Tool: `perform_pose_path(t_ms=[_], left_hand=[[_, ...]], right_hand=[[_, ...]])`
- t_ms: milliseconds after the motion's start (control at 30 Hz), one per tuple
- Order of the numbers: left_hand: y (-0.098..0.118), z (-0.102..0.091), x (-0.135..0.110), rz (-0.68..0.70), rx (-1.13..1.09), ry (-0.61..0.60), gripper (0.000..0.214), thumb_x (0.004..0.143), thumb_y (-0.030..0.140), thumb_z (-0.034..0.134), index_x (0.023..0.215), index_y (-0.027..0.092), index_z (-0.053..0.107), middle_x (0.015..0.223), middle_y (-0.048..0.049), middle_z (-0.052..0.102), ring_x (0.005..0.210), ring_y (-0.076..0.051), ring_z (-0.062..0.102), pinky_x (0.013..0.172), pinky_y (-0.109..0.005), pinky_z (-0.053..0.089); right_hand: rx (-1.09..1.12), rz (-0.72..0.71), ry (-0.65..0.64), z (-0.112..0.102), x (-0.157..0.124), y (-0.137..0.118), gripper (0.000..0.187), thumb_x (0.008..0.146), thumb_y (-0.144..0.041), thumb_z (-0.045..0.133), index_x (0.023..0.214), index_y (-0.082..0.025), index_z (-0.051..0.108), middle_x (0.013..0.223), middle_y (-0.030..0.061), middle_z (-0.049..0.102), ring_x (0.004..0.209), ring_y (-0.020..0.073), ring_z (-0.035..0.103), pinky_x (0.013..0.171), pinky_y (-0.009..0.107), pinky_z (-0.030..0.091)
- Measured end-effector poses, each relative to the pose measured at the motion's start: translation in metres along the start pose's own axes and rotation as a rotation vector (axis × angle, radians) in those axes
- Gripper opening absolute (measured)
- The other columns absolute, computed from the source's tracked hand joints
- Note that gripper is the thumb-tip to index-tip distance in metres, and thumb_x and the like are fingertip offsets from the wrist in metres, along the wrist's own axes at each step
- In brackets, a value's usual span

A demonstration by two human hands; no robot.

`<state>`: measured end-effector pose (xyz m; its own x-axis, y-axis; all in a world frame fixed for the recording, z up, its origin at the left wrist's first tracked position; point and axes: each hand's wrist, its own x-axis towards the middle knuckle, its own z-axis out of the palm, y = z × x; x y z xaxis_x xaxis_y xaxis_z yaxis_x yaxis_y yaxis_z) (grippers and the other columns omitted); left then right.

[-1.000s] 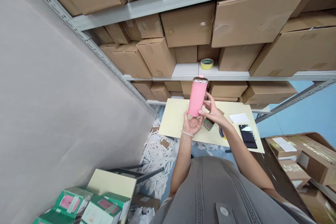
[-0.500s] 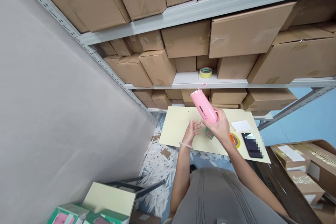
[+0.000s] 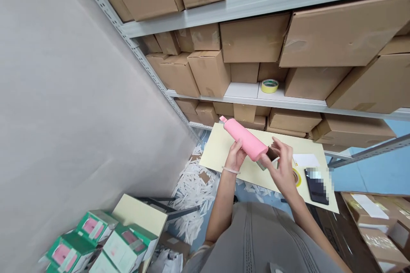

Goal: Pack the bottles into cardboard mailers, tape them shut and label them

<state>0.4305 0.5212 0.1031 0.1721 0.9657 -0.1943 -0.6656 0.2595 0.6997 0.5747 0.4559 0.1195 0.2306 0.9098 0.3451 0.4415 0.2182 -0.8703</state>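
Note:
A pink cylindrical bottle (image 3: 245, 138) lies tilted in the air above a pale yellow table (image 3: 221, 153), its capped end pointing up and left. My left hand (image 3: 236, 158) grips it from below near the middle. My right hand (image 3: 281, 168) holds a small open box (image 3: 271, 156) right at the bottle's lower end, fingers curled round the box. Whether the bottle's end is inside the box I cannot tell.
A black phone (image 3: 316, 185), a white slip (image 3: 306, 160) and a tape roll (image 3: 297, 176) lie on the table's right part. Shelves of cardboard boxes (image 3: 253, 42) rise behind, with a yellow tape roll (image 3: 269, 85). Paper scraps (image 3: 192, 192) litter the floor; green boxes (image 3: 105, 241) sit lower left.
The bottle passed from my right hand to my left and now lies flatter. My right hand took up the small box and brought it to the bottle's lower end.

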Motion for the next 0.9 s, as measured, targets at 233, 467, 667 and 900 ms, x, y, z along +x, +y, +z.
perform_pose_path(t_ms=[233, 467, 667, 900], left_hand=[[0.006, 0.013, -0.012, -0.120, -0.353, -0.124, 0.068, 0.081, 0.070, 0.056, 0.126, 0.019, 0.061, 0.139, -0.0117, 0.058, 0.134, -0.030, 0.051, 0.115, -0.047, 0.037], [-0.011, 0.004, -0.006, -0.264, -0.430, -0.088, 0.064, 0.082, 0.068, 0.059, 0.123, 0.019, 0.062, 0.130, -0.0151, 0.063, 0.132, -0.032, 0.052, 0.102, -0.041, 0.049], [-0.010, 0.006, -0.004, -0.244, -0.381, 0.026, 0.063, 0.079, 0.072, 0.062, 0.113, 0.019, 0.064, 0.122, -0.0148, 0.067, 0.123, -0.032, 0.058, 0.092, -0.044, 0.054], [-0.010, 0.017, -0.009, 0.089, -0.032, 0.128, 0.065, 0.077, 0.048, 0.079, 0.133, 0.028, 0.054, 0.129, -0.0073, 0.063, 0.125, -0.026, 0.057, 0.098, -0.037, 0.051]], right_hand=[[0.769, 0.496, -0.525, -0.007, 0.003, -0.016, 0.057, 0.097, -0.064, 0.027, 0.113, -0.023, 0.063, 0.095, 0.0100, 0.070, 0.077, 0.0233, 0.067, 0.076, 0.041, 0.053], [0.917, 0.618, -0.633, 0.004, 0.002, -0.019, 0.059, 0.096, -0.066, 0.030, 0.106, -0.022, 0.068, 0.090, 0.0108, 0.072, 0.071, 0.0229, 0.066, 0.068, 0.039, 0.052], [0.584, 0.326, -0.357, -0.002, 0.006, -0.008, 0.044, 0.095, -0.058, 0.047, 0.121, -0.025, 0.058, 0.108, 0.0103, 0.067, 0.084, 0.0222, 0.065, 0.076, 0.039, 0.053], [-0.109, -0.139, -0.167, -0.005, 0.015, 0.010, 0.092, 0.078, -0.054, 0.073, 0.153, -0.028, 0.027, 0.143, 0.0165, 0.041, 0.114, 0.0307, 0.057, 0.089, 0.049, 0.054]])
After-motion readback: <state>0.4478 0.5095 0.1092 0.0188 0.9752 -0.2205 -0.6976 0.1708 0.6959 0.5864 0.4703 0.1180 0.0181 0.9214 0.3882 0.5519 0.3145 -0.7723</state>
